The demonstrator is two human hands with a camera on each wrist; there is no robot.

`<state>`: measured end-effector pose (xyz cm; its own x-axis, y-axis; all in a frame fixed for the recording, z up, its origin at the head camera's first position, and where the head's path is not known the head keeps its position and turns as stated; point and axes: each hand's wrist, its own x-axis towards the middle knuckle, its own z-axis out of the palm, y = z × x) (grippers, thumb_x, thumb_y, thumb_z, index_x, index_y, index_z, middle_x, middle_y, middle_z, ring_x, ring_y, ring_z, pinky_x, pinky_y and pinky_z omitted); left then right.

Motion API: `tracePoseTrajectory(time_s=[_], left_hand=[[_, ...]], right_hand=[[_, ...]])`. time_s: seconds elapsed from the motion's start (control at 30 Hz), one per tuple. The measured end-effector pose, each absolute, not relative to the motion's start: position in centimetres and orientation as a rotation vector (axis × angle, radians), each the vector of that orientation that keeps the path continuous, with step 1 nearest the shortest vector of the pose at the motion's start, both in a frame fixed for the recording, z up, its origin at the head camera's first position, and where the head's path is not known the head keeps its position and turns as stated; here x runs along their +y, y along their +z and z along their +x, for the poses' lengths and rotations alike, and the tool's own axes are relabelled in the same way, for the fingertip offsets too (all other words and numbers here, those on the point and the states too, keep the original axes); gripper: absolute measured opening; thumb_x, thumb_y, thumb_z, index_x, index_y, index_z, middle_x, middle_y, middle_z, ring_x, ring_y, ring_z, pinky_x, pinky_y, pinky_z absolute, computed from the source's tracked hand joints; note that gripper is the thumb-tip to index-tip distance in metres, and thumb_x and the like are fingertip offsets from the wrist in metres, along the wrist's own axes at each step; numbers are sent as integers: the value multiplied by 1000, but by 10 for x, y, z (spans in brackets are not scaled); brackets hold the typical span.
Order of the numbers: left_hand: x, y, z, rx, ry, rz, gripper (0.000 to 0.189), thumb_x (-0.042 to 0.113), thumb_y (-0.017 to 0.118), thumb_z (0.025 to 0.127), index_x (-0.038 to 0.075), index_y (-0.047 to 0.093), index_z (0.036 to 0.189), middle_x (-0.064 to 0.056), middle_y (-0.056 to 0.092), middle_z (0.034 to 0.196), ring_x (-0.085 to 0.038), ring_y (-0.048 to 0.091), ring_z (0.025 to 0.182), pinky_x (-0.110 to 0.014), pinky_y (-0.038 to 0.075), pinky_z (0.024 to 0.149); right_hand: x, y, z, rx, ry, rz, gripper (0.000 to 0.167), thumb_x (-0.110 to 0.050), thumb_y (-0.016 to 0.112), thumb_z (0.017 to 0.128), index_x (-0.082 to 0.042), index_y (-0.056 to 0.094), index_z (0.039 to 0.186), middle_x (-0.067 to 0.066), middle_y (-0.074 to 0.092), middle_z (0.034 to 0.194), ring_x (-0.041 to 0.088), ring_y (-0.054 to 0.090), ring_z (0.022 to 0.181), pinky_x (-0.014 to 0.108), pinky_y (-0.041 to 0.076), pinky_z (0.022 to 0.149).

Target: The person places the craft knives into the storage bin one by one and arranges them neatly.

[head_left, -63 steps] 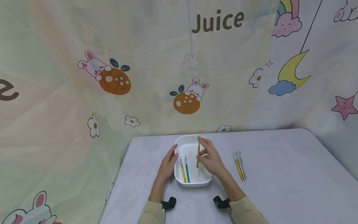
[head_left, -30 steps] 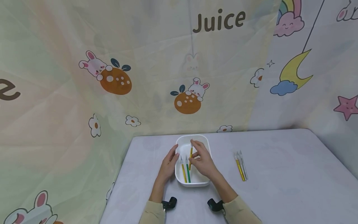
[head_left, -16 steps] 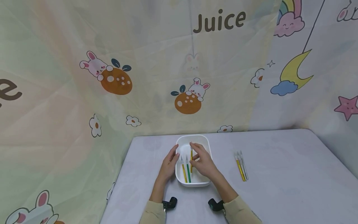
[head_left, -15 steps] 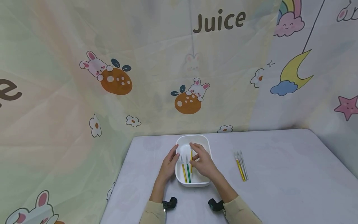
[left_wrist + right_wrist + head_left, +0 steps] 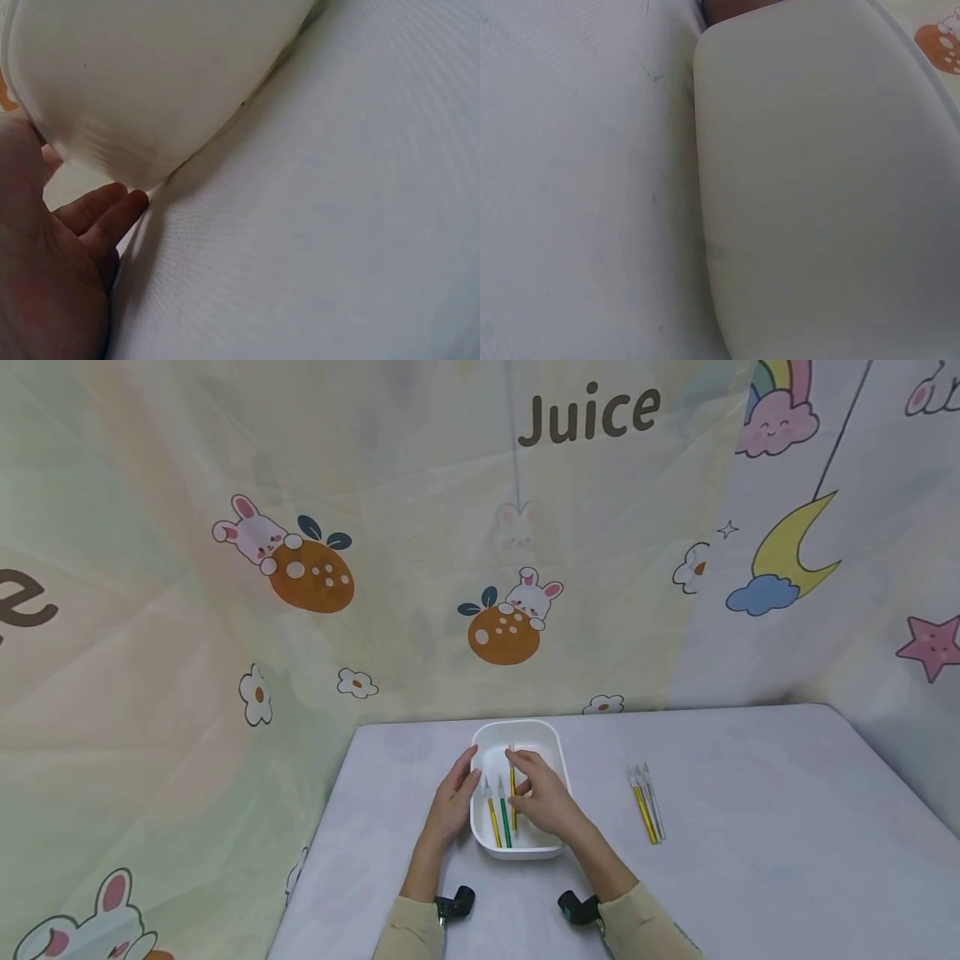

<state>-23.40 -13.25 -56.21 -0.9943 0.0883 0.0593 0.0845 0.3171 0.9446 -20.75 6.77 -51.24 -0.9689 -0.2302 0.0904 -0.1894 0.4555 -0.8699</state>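
In the head view, my right hand [image 5: 546, 795] is over a white tray [image 5: 540, 846], pinching a slim yellow pen-like stick [image 5: 513, 785]. The stick points away from me, its far end at my fingertips. To its left in the tray lie a green stick [image 5: 505, 818] and another yellow stick [image 5: 493, 818], both with pale pointed ends. My left hand [image 5: 450, 797] rests against the tray's left side. In the left wrist view, two extended fingers [image 5: 112, 225] touch the tray's outer wall [image 5: 157, 97]. The right wrist view shows the tray's outer wall [image 5: 825, 187]; my right fingers are hidden there.
Several more sticks, yellow [image 5: 643, 814] and silver [image 5: 655, 810], lie side by side right of the tray. A pale cloth covers the table [image 5: 765, 827]. Behind its back edge hangs a printed curtain [image 5: 420, 568]. Black wrist cameras sit near both sleeves.
My right hand has carried the yellow stick leftward across the tray to beside the green one, then drawn it slightly toward me. My left hand has stayed at the tray's side.
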Motion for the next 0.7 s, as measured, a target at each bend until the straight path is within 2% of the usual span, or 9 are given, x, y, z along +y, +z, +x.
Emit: tracePoseTrajectory(time_s=[0.27, 0.47, 0.7], left_hand=[[-132, -559, -233, 2534, 1845, 145, 46, 38, 51, 109, 44, 45, 154, 6, 40, 166, -28, 35, 156, -57, 32, 125], [-132, -561, -234, 2537, 1830, 145, 47, 39, 51, 109, 42, 45, 156, 8, 39, 167, -26, 35, 156, -55, 32, 125], [-132, -561, -234, 2544, 1821, 139, 47, 43, 51, 109, 44, 45, 155, 8, 40, 166, -25, 35, 156, -54, 31, 126]], right_hand=[[68, -514, -209, 2661, -1460, -384, 78, 6, 79, 86, -9, 47, 156, 17, 44, 159, 13, 65, 86, 21, 61, 68], [66, -514, -209, 2668, -1390, -365, 77, 6, 80, 85, -9, 50, 154, 18, 46, 157, 12, 64, 83, 21, 61, 68], [65, -514, -208, 2672, -1341, -382, 75, 7, 80, 84, -6, 51, 153, 20, 47, 155, 12, 62, 79, 21, 60, 68]])
